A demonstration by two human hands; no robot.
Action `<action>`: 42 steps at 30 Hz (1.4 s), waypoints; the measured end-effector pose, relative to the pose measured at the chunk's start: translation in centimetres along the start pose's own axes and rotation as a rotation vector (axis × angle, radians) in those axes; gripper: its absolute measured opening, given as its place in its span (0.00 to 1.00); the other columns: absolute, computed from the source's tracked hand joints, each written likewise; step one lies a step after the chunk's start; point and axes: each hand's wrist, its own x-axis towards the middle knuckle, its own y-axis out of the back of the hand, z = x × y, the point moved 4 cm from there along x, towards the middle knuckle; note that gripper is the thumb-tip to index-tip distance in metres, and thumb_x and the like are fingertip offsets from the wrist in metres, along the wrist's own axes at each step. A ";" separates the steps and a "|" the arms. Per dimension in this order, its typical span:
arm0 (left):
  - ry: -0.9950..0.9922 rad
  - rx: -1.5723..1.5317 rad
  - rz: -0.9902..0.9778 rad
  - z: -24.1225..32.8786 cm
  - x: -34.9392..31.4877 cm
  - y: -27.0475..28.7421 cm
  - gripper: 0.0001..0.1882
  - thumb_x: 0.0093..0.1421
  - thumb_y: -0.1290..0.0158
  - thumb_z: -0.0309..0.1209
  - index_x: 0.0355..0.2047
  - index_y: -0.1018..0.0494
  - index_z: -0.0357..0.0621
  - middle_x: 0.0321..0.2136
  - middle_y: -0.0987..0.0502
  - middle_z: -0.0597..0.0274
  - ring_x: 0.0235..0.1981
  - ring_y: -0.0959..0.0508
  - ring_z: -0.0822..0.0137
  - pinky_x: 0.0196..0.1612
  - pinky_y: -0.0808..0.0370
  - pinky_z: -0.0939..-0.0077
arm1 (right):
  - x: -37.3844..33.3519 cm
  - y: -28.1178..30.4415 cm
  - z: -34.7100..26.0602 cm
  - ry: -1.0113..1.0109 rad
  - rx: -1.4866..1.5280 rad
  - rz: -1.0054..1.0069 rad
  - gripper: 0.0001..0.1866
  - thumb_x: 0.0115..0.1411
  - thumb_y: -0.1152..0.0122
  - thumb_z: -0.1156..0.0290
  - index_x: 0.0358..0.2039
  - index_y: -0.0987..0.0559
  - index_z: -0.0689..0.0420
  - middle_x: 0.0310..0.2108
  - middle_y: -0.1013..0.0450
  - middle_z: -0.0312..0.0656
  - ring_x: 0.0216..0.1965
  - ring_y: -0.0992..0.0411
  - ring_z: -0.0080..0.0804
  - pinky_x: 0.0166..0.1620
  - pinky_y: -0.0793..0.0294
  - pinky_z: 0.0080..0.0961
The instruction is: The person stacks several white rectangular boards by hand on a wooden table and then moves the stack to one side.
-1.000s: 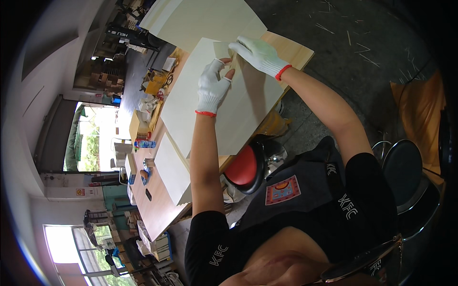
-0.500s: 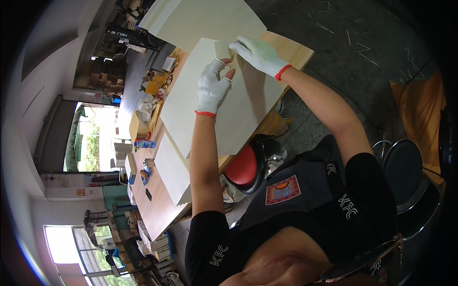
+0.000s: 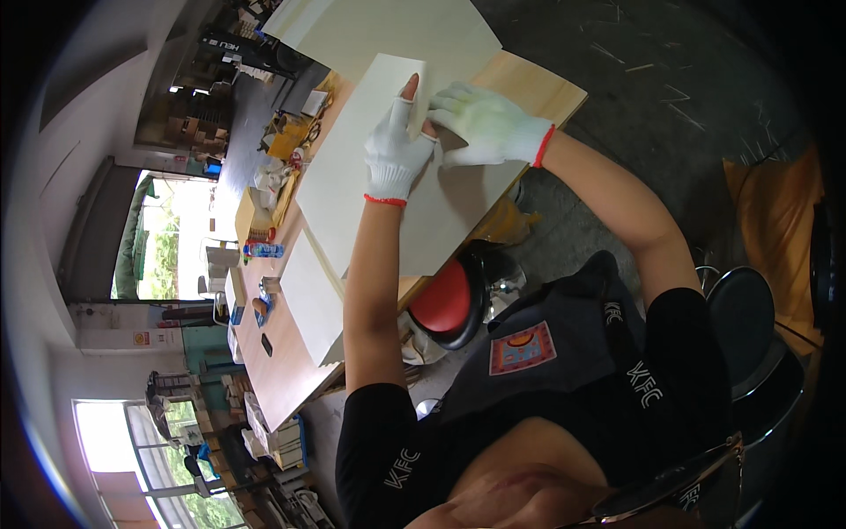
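A large white sheet or thin panel (image 3: pixel 352 189) lies on the wooden table, with a narrow pale flap or raised edge between my hands near its far right side. My left hand (image 3: pixel 397 154), in a white knitted glove with bare thumb and index fingertips, rests on it; the index finger points away and the thumb stands apart. Close beside that thumb, my right hand (image 3: pixel 489 123), gloved in white with a red cuff, lies palm down with fingers spread, touching the sheet. Whether the right fingertips press the flap is hard to make out.
Another pale panel stack (image 3: pixel 397 26) lies beyond, and white panels (image 3: pixel 308 300) sit nearer left. A phone (image 3: pixel 267 344), a bottle (image 3: pixel 264 250) and scissors (image 3: pixel 313 132) lie along the table's left part. A red-seated stool (image 3: pixel 445 300) stands beside the near table edge.
My right hand has come nearer and flattened, its fingers spreading beside my left thumb. The left index finger has straightened out from a bent pose. The view has shifted slightly.
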 end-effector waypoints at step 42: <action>0.193 -1.219 1.298 -22.4 -28.1 24.2 0.26 0.67 0.53 0.36 0.61 0.36 0.34 0.51 0.24 0.51 0.51 0.24 0.58 0.54 0.26 0.65 | 5.6 -14.7 -24.7 0.258 -0.184 -0.226 0.48 0.47 0.29 0.44 0.61 0.35 0.62 0.58 0.35 0.47 0.62 0.39 0.41 0.67 0.46 0.42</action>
